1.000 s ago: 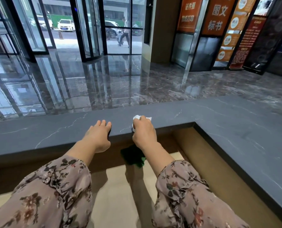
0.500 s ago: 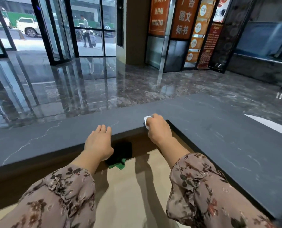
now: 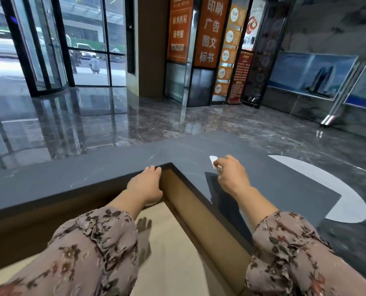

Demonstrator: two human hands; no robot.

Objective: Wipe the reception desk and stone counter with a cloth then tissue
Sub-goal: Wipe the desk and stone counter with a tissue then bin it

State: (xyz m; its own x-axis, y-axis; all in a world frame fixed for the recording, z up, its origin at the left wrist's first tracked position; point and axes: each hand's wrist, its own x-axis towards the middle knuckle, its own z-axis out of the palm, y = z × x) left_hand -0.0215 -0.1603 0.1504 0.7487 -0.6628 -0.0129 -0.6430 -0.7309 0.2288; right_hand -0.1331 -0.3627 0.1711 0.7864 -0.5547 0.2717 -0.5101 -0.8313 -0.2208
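Observation:
The dark grey stone counter (image 3: 75, 178) forms an L around the lower beige reception desk (image 3: 173, 253). My right hand (image 3: 233, 176) grips a small white tissue (image 3: 213, 161) and holds it on the right wing of the counter, just past the inner corner. My left hand (image 3: 144, 184) rests with straight fingers on the counter's inner edge at that corner. The green cloth is hidden from view.
A brown wooden wall (image 3: 201, 221) drops from the counter down to the desk. Beyond the counter lies a polished marble floor (image 3: 92, 116), with glass doors at the back left and orange signs (image 3: 209, 30) at the back. A pale curved floor patch (image 3: 348, 201) shows at right.
My right hand has slid the tissue rightward past the inner corner onto the right wing of the counter. My left hand has followed to the corner. The view has turned right; the green cloth has dropped out of sight.

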